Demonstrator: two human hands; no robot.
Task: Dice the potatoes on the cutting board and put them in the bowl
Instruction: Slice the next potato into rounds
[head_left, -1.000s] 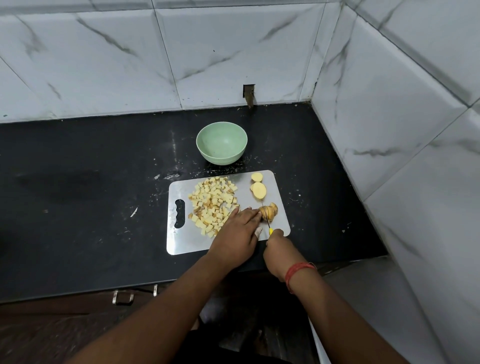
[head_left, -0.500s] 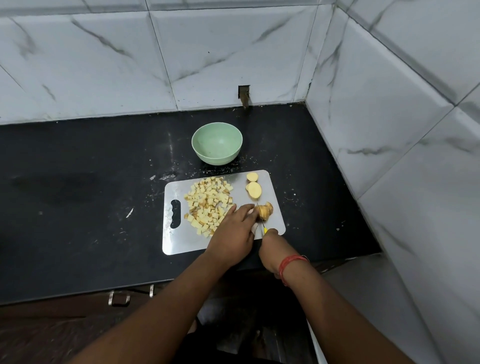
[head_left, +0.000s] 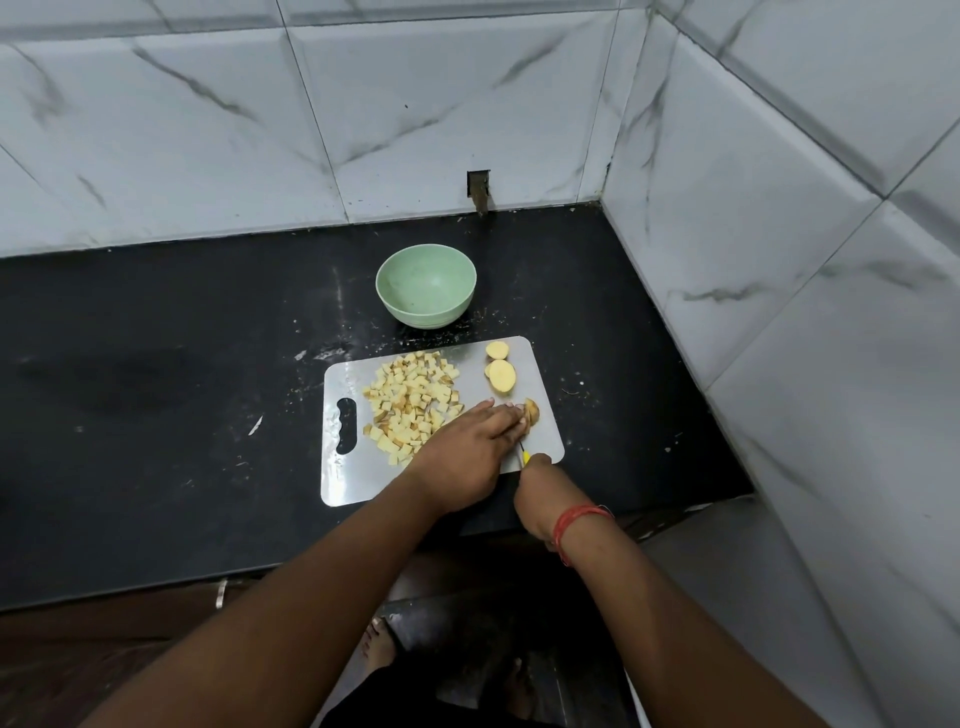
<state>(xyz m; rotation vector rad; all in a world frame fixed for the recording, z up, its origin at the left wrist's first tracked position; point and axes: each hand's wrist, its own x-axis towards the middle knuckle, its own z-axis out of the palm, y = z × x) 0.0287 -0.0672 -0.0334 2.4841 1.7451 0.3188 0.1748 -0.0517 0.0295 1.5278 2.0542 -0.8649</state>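
Left hand (head_left: 467, 447) flat, fingers pressing potato piece (head_left: 532, 411) on cutting board (head_left: 343, 478); right hand (head_left: 537, 488) clamped on knife (head_left: 523, 454); bowl (head_left: 426, 293) at 12 o'clock

No readable text or labels.

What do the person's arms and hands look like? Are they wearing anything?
Both arms are bare, with no sleeves showing and no gloves on the left hand or right hand. The only thing worn is a red thread band wrapped round the right wrist. No rings or watch show.
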